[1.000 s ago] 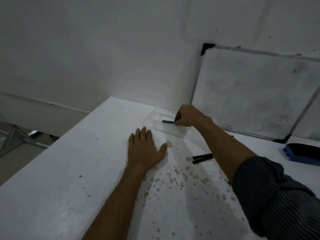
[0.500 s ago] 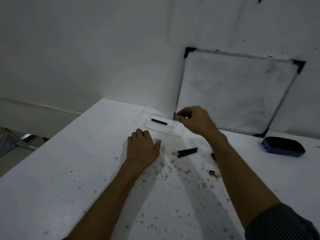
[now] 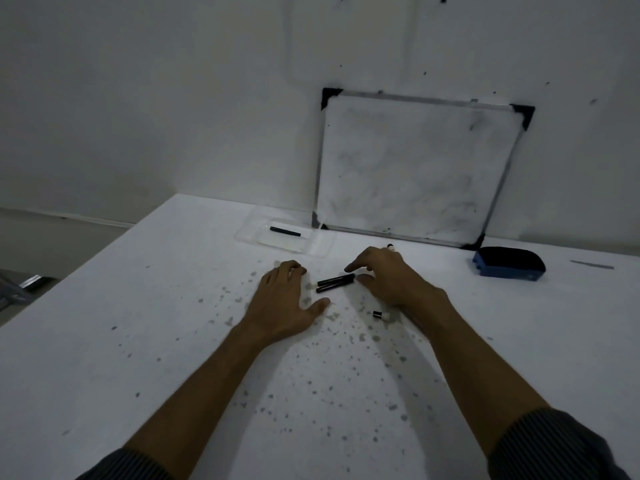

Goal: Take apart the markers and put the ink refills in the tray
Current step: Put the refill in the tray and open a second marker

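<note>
Since the earlier frame, the right hand [image 3: 391, 278] has dropped from the clear tray [image 3: 249, 233] to mid-frame, its spread thumb and fingers bracketing the right end of two black markers [image 3: 335, 283], not yet gripping. One ink refill [image 3: 285, 231] lies in the tray, just above centre. At centre, the left hand [image 3: 285, 299] rests flat and unclenched on the speckled white table [image 3: 138, 323].

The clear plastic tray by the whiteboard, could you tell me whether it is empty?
Not empty: the clear plastic tray holds one thin black ink refill, lying flat inside.
</note>
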A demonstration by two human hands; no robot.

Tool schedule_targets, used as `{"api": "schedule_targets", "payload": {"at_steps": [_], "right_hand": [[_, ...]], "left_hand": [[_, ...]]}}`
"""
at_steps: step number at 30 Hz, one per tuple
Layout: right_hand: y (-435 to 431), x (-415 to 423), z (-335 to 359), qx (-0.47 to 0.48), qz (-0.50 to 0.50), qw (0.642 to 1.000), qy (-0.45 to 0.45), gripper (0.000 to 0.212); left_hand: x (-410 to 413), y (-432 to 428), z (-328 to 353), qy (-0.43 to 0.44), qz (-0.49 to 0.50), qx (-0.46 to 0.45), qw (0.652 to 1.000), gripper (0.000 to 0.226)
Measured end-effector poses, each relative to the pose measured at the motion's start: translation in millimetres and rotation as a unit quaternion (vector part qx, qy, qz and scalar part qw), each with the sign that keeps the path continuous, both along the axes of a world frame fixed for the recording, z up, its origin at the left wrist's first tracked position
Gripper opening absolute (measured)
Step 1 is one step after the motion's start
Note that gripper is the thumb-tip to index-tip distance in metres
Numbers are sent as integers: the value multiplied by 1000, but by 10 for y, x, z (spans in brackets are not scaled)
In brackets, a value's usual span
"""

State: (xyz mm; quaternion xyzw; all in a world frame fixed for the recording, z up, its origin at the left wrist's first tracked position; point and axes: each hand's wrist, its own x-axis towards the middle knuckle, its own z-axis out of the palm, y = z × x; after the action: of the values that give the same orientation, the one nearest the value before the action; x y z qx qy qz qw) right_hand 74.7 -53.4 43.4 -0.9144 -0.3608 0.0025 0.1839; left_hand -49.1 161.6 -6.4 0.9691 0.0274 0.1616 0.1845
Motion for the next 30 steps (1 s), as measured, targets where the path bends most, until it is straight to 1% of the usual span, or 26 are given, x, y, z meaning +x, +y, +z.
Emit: {"api": "schedule_targets", "payload": {"at_steps": [3,6,9,12,14,16,18,19,21,23,26,28,30], "right_hand": [[38,9,-17,-16,-1,1000,-10,22],[59,-25,-4,-5,-22,1000,-16,20],[-10,-119,56,60,-72,995,-28,20],[-215,-327,216,145,-122,982,-23,21],[-439,-513,307,179,-144,973,-2,20],[-713,-706,351,219,-163,962,18,19],[-981,-881,325,277,-188,941,50,18],[-1100,-959,280,313,-204,925,73,17],[-1278,-1085,167,400,-235,875,135,18],[-1386,-1173,77,462,-260,828,183,20],[-1482,-1165,14,504,-276,794,199,21],[-1512,-1136,-1,526,-278,776,207,20],[-1525,-1101,-33,545,-285,754,229,21]], "left_hand": [[-8,6,0,-3,1,-2,1000,73],[-19,2,9,4,-5,-6,1000,77],[-53,-17,33,11,-7,-24,1000,76],[-150,-74,85,-24,-28,-57,998,75],[-219,-179,161,-57,-58,-77,994,67],[-237,-361,251,-60,-103,-82,990,58],[-185,-596,284,-68,-160,-61,983,50],[-139,-714,274,-74,-187,-49,978,47],[-36,-938,256,-71,-234,-30,969,45],[70,-1156,247,-52,-273,-8,961,50],[206,-1424,235,-23,-309,35,950,50],[273,-1527,199,-25,-314,60,947,43],[340,-1579,171,-36,-306,66,949,37]]}}
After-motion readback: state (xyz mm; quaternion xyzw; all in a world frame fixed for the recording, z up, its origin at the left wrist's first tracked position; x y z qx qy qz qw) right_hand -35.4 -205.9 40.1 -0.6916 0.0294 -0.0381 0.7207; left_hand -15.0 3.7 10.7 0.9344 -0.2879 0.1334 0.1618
